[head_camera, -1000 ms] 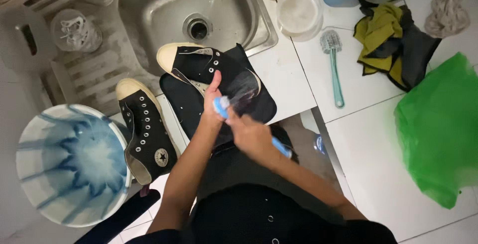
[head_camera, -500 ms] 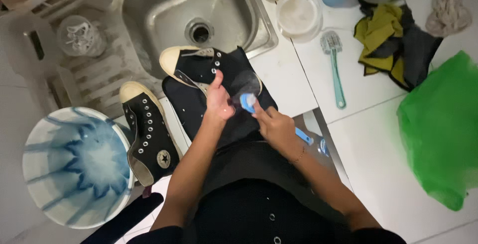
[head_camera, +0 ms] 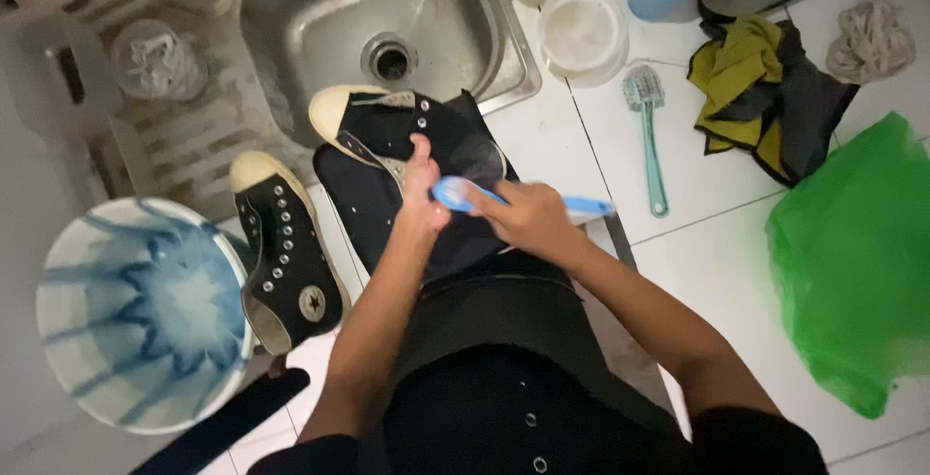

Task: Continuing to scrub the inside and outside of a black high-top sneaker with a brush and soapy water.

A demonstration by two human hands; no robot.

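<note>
I'm pinning the black canvas high-top sneaker (head_camera: 407, 160) at the steel sink (head_camera: 320, 10) edge, left hand (head_camera: 422, 189) fingers spread flat on it, right hand (head_camera: 528, 218) gripping the blue brush (head_camera: 465, 194), scrubbing, looks partway, second black sneaker (head_camera: 286, 252) waiting at 9 o'clock.

Left hand (head_camera: 422, 184) is pressing down on a black sneaker (head_camera: 407, 146) lying at the sink's (head_camera: 291, 10) front edge; right hand (head_camera: 528, 218) is gripping a blue brush (head_camera: 455, 192) against it. A second sneaker (head_camera: 286, 252) is lying at 9 o'clock of the hands, a teal brush (head_camera: 649, 136) at 2 o'clock.
</note>
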